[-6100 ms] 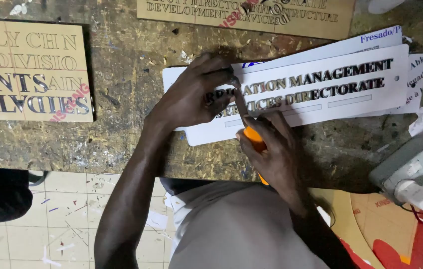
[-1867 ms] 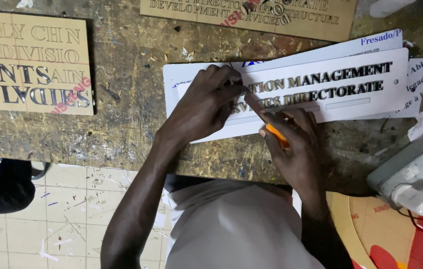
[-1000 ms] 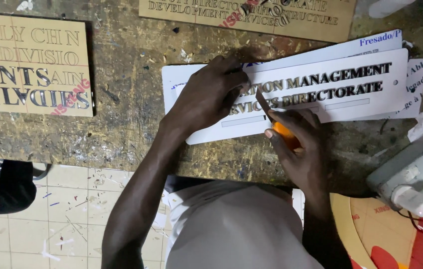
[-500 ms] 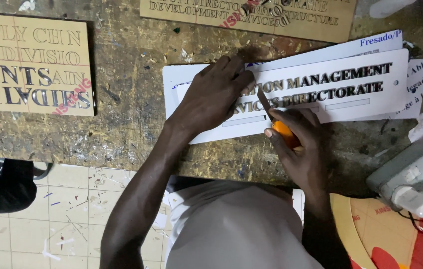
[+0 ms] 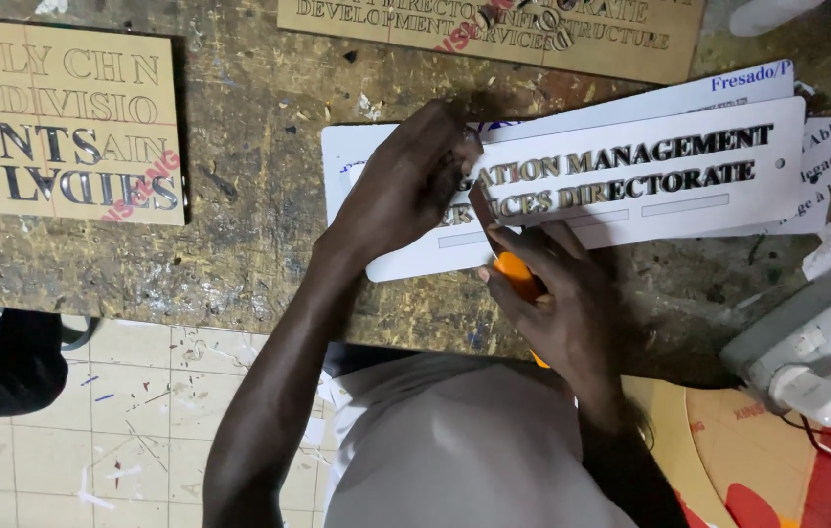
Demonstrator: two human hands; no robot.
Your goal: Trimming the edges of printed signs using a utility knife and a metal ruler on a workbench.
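Far left on the worn workbench (image 5: 239, 147): tan sign board (image 5: 58, 122) w/ cut letters, lying flat. Far centre: 2nd tan board (image 5: 494, 29), partly out of frame. Near right: white power strip (image 5: 807, 337) w/ white plug (image 5: 807, 391) in it, beside a round orange-red board (image 5: 728, 440). Near left: tiled floor (image 5: 112, 430), paint-flecked, w/ a black object (image 5: 0, 362) at the edge.

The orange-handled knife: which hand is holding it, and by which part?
The right hand holds the knife by its orange handle, its blade on the white sign plate. The left hand only presses flat on that plate.
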